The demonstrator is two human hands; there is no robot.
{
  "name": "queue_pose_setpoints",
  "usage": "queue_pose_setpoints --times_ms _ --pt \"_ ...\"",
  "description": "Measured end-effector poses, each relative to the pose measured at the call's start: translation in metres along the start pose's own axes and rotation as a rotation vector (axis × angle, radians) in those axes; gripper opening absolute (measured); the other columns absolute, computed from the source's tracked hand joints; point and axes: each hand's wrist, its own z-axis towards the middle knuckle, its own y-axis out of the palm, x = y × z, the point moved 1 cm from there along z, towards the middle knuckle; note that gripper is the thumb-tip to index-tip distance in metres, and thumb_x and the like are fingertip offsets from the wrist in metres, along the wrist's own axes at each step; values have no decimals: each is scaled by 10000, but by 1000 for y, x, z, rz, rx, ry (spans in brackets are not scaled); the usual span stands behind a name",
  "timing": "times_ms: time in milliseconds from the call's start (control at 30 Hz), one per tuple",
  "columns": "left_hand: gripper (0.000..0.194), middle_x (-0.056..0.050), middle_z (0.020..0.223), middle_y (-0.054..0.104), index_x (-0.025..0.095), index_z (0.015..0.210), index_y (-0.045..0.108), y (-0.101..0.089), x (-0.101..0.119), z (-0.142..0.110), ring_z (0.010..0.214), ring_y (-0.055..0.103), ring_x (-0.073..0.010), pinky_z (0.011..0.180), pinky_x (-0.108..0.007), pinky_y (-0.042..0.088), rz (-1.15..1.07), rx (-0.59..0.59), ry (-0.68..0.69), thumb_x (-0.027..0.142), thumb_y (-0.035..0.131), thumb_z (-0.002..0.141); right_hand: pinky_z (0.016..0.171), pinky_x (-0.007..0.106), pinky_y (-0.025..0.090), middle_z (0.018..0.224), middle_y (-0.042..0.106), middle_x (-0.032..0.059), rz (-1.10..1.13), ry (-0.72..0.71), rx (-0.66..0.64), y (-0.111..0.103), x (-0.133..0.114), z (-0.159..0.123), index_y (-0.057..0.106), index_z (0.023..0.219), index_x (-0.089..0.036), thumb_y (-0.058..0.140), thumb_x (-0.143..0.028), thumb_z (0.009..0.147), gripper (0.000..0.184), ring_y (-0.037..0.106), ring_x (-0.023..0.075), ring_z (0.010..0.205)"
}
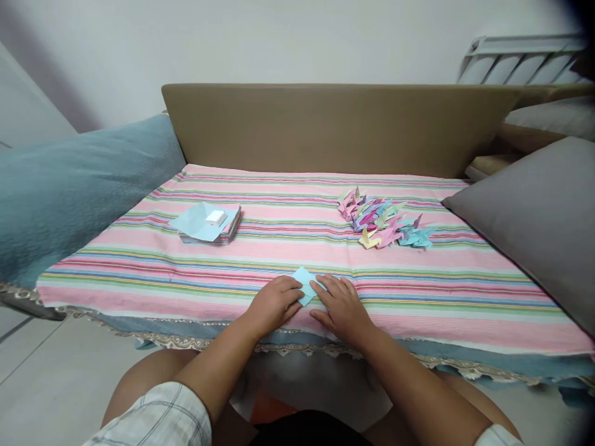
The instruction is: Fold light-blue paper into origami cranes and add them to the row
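A light blue piece of origami paper [305, 286], folded into a small diamond, lies on the striped cloth in front of me. My left hand [277, 303] is closed at the paper's left edge, fingers bent over it and fingertips on its surface. From the other side, my right hand [341, 308] rests with its fingers stretched out, the fingertips touching the paper's right part and the thumb held apart. The fingers partly cover both side corners of the paper. Folded paper cranes [379, 220] in several colours lie in a pile farther back to the right.
Back left, a stack of square paper [235, 224] bears a light blue sheet [193, 222] and a small white block [215, 217]. The striped cloth [283, 229] covers the bed, with a brown backboard [334, 127] behind. A teal cushion [93, 179] and grey pillow [534, 217] flank it.
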Motion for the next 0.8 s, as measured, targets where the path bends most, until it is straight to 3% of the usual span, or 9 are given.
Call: queue_pose_setpoints --times_ms 133,300,433,533,600,700,800 --pt "201 -56 967 679 191 929 640 -2 1 4 944 601 -189 839 -340 494 28 59 22 148 468 833 1016 470 270 1312 515 104 97 0 46 -1 4 1 466 1295 -195 495 -469 862 513 426 270 1216" --pt "192 -48 911 697 199 957 631 -11 5 10 875 631 -177 798 -330 498 -131 140 -162 208 470 853 896 391 425 1079 660 82 344 79 152 -9 13 6 598 1127 -201 493 -358 872 317 573 224 1017" --pt "196 -47 880 696 197 961 625 -13 4 11 826 642 -172 737 -298 499 -476 251 -473 302 531 825 775 339 499 980 691 57 629 300 176 -14 15 12 644 999 -216 519 -369 840 253 633 205 889" --pt "424 -51 889 687 180 1119 527 -8 1 12 778 648 -170 670 -274 502 -847 308 -653 362 624 749 735 306 520 1021 683 57 866 462 151 -13 13 16 620 1003 -205 568 -405 792 295 644 207 917" --pt "542 -55 902 683 173 1188 455 -5 -3 13 760 649 -169 653 -272 500 -966 307 -714 358 650 718 740 297 520 1040 679 57 916 491 124 -12 12 19 607 1011 -200 570 -409 785 310 640 207 949" --pt "519 -53 916 685 189 1201 446 -2 -10 12 778 648 -174 678 -286 497 -835 273 -770 304 631 729 751 300 509 1019 689 39 764 456 90 -13 11 22 615 1008 -214 529 -404 812 286 645 201 930" --pt "496 -38 945 685 235 1224 455 -3 -14 12 836 641 -195 735 -333 499 -457 201 -712 232 597 748 743 301 497 1006 696 20 526 386 87 -12 9 23 629 1010 -231 469 -362 849 263 649 194 893"
